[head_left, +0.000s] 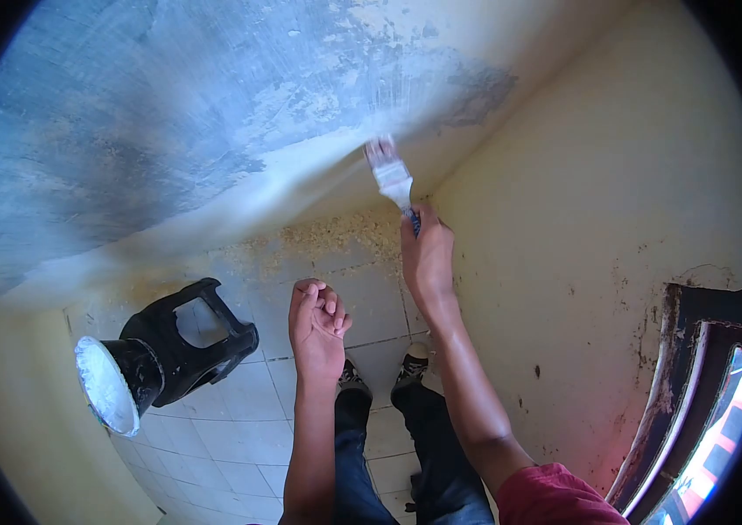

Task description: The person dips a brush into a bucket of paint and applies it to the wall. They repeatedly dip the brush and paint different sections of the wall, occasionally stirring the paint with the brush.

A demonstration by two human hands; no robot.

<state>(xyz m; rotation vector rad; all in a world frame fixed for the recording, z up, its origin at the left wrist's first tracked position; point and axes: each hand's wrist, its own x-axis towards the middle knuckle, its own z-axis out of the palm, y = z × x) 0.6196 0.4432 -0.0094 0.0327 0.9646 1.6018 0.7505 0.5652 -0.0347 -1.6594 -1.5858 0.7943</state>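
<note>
My right hand [427,254] is closed round the handle of a paintbrush [394,181]. The brush has a pale, paint-smeared ferrule, and its bristles are at the lower part of the wall [292,109], which is patchy blue-grey and white. My left hand [317,317] hangs in front of me with the palm turned up and the fingers loosely curled, holding nothing. To its left stands a black plastic stool [239,335], and on it is a dark bucket [139,372] with a whitish coating inside its rim.
Yellowish flakes [336,241] lie on the tiled floor [235,437] along the wall's foot. A cream side wall [555,236] with dark spots meets the painted wall at a right-hand corner. A dark-framed window [695,420] is low at the right. My shoes [411,366] stand on the tiles.
</note>
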